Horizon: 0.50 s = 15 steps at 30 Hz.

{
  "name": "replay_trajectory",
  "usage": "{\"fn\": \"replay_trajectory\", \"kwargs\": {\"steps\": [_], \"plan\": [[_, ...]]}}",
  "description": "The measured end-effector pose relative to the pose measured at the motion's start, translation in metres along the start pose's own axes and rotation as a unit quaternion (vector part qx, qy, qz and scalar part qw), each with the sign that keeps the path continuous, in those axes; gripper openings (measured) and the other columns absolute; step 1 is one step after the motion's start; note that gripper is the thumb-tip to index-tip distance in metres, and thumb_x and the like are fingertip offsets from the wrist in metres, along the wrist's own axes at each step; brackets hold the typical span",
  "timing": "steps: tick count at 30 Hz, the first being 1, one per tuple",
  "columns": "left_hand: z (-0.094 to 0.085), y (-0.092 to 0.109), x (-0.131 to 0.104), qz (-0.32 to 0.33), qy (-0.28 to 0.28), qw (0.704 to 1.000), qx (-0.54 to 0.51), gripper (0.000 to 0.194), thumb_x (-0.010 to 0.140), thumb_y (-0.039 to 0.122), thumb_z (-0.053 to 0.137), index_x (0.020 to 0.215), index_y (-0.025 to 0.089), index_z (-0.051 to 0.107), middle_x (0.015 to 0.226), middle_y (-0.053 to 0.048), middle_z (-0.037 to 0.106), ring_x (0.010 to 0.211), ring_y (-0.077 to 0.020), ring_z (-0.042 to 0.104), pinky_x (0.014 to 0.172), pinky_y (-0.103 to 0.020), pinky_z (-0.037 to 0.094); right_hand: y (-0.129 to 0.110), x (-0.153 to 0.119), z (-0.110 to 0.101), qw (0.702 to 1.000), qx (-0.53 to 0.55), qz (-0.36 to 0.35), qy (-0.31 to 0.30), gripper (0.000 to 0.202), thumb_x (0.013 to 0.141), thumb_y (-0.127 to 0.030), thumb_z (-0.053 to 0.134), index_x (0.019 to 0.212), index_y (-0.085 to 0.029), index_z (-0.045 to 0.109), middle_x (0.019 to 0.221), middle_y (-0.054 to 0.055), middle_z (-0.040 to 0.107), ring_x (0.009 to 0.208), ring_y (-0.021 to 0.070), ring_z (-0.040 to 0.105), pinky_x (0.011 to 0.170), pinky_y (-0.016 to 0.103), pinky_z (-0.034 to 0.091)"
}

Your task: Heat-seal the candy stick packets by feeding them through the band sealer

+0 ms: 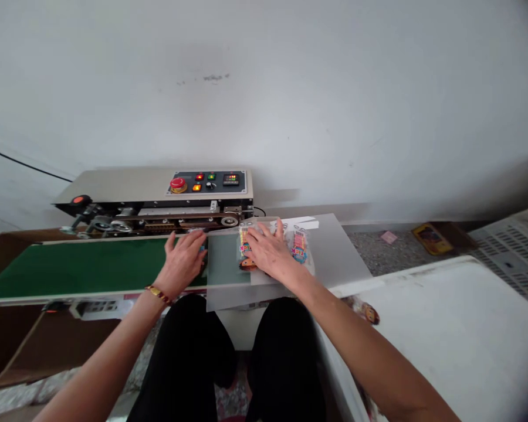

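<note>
My left hand (183, 261) is over the right part of the green conveyor belt (101, 264), its fingers curled together. A small blue patch shows at its fingertips, but most of what lies under them is hidden. My right hand (270, 251) rests with fingers spread on a clear printed packet (247, 264) with pink and yellow print, and covers part of it. Just right of that hand lies a second printed packet (299, 245). Both packets lie on a translucent sheet (334, 252). Behind the belt stands a band sealing machine (127, 187) with lit buttons.
The sealer's control panel (209, 183) carries a red stop knob (178, 185). A white table (449, 334) stands at the right with a small wrapped item (370, 313) by its edge. Cardboard (53, 346) sits below the belt. A grey plastic crate (517, 252) is at far right.
</note>
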<state>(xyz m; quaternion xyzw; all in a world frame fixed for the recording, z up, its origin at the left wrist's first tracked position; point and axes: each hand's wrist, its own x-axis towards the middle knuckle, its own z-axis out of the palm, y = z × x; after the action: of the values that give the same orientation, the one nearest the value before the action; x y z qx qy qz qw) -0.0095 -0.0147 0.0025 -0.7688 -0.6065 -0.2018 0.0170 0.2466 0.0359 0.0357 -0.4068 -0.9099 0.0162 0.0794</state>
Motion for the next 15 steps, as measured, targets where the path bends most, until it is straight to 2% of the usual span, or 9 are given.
{"fn": "replay_trajectory", "kwargs": {"steps": [3, 5, 7, 10, 12, 15], "plan": [[0.013, 0.042, 0.014, 0.07, -0.021, 0.996, -0.041, 0.042, 0.103, 0.024, 0.036, 0.139, 0.017, 0.057, 0.144, -0.015, 0.061, 0.138, -0.0245, 0.055, 0.125, -0.054, 0.029, 0.0, -0.002, -0.003, 1.0, 0.005, 0.006, 0.005, 0.034, 0.103, -0.03, 0.052, 0.135, -0.02, 0.062, 0.141, 0.012, 0.062, 0.14, 0.034, 0.043, 0.119, 0.075, 0.009], [0.024, 0.066, 0.023, 0.106, -0.049, 0.992, -0.056, 0.045, 0.102, 0.022, 0.038, 0.144, 0.015, 0.052, 0.151, -0.015, 0.055, 0.145, -0.025, 0.047, 0.126, -0.053, 0.03, 0.007, -0.01, -0.008, 1.0, -0.005, 0.022, 0.004, 0.033, 0.103, -0.027, 0.051, 0.134, -0.021, 0.062, 0.144, 0.012, 0.061, 0.141, 0.0338, 0.043, 0.119, 0.075, 0.01], [0.033, 0.078, 0.026, 0.11, -0.064, 0.99, -0.061, 0.047, 0.101, 0.021, 0.04, 0.146, 0.013, 0.049, 0.154, -0.016, 0.051, 0.148, -0.0269, 0.043, 0.126, -0.055, 0.029, 0.018, -0.021, -0.013, 0.999, -0.022, 0.05, -0.003, 0.031, 0.102, -0.024, 0.051, 0.131, -0.022, 0.064, 0.145, 0.012, 0.06, 0.141, 0.0342, 0.043, 0.117, 0.077, 0.011], [0.035, 0.069, 0.021, 0.099, -0.068, 0.99, -0.072, 0.048, 0.1, 0.021, 0.041, 0.147, 0.014, 0.048, 0.156, -0.017, 0.049, 0.149, -0.0265, 0.042, 0.126, -0.055, 0.031, 0.032, -0.035, -0.017, 0.997, -0.04, 0.072, -0.014, 0.028, 0.102, -0.024, 0.051, 0.125, -0.022, 0.067, 0.146, 0.013, 0.059, 0.14, 0.0352, 0.044, 0.116, 0.079, 0.01], [0.03, 0.052, 0.015, 0.095, -0.07, 0.99, -0.079, 0.047, 0.1, 0.022, 0.041, 0.146, 0.015, 0.05, 0.155, -0.017, 0.051, 0.147, -0.026, 0.044, 0.125, -0.056, 0.031, 0.035, -0.038, -0.015, 0.997, -0.04, 0.063, -0.02, 0.027, 0.102, -0.024, 0.051, 0.123, -0.021, 0.067, 0.146, 0.014, 0.059, 0.141, 0.0351, 0.043, 0.116, 0.079, 0.009], [0.016, 0.015, 0.004, 0.089, -0.084, 0.988, -0.092, 0.046, 0.101, 0.03, 0.041, 0.144, 0.018, 0.052, 0.154, -0.016, 0.052, 0.145, -0.0263, 0.047, 0.125, -0.056, 0.032, 0.031, -0.032, -0.011, 0.999, -0.031, 0.031, -0.021, 0.028, 0.103, -0.025, 0.049, 0.124, -0.023, 0.067, 0.146, 0.012, 0.059, 0.142, 0.0343, 0.042, 0.117, 0.078, 0.009]]}}
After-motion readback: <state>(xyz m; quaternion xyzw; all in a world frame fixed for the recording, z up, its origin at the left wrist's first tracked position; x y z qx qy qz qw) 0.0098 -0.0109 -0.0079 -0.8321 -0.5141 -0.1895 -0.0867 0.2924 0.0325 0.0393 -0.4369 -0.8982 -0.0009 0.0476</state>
